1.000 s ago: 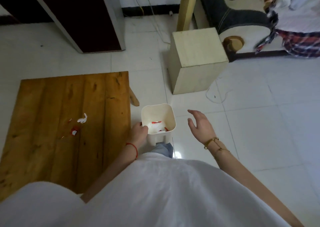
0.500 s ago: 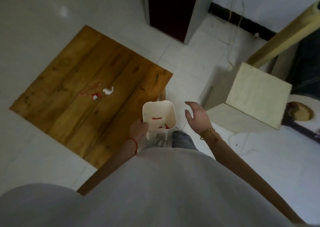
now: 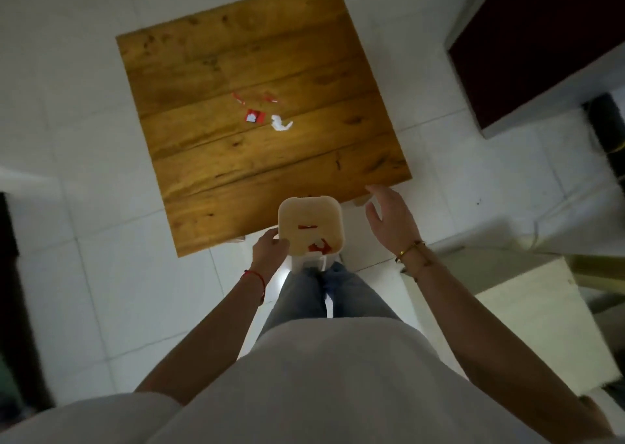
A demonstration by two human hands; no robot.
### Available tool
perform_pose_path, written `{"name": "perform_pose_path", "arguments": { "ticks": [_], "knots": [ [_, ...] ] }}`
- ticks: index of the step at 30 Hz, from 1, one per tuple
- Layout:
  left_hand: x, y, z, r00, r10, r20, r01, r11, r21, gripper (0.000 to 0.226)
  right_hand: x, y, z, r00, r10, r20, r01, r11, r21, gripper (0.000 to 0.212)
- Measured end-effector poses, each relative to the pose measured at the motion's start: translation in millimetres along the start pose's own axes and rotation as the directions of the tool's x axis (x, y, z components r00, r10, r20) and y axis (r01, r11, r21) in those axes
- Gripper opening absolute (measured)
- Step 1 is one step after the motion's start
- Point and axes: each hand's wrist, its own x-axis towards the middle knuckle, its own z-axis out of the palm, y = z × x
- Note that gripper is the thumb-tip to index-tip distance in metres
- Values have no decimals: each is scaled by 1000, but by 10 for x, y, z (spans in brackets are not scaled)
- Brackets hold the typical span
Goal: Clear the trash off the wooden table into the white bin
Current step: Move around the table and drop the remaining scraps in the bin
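The wooden table (image 3: 236, 166) fills the upper middle of the view. On it lie a red and white wrapper (image 3: 254, 116), a white paper scrap (image 3: 280, 124) and thin red strips (image 3: 238, 98). The white bin (image 3: 309, 230) hangs in front of the table's near edge, with red scraps inside. My left hand (image 3: 269, 245) grips the bin's left rim. My right hand (image 3: 390, 220) hovers to the right of the bin, fingers apart, holding nothing.
A dark red cabinet (image 3: 541, 37) stands at the upper right. A cream box (image 3: 527, 308) sits on the tiled floor at the right. My legs in jeans (image 3: 324, 294) are below the bin. White tiles (image 3: 67, 88) surround the table.
The view has swung round so the table now lies straight ahead. The bin, still in my left hand, has come to the table's near edge. My right hand stays apart beside it.
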Motion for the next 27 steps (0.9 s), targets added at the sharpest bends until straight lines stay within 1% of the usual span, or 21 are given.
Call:
{"name": "perform_pose_path", "arguments": {
  "ticks": [3, 6, 13, 21, 27],
  "knots": [
    [72, -103, 19, 997, -65, -29, 65, 998, 0, 48, 301, -34, 62, 996, -60, 73, 62, 998, -19, 40],
    [167, -205, 69, 992, -115, -54, 112, 992, -51, 48, 618, -94, 181, 985, -108, 132, 114, 993, -40, 40],
    [470, -510, 260, 982, -180, -48, 175, 980, -98, 45, 1284, -172, 594, 953, -209, 219, 236, 967, -101, 42],
    [895, -828, 520, 978, -201, -46, 194, 972, -136, 40, 1934, -117, 1060, 926, -257, 277, 304, 942, -143, 48],
    [1215, -1081, 719, 980, -197, 7, 197, 975, -106, 43, 2489, -124, 1378, 894, -308, 325, 394, 886, -245, 53]
  ]
}}
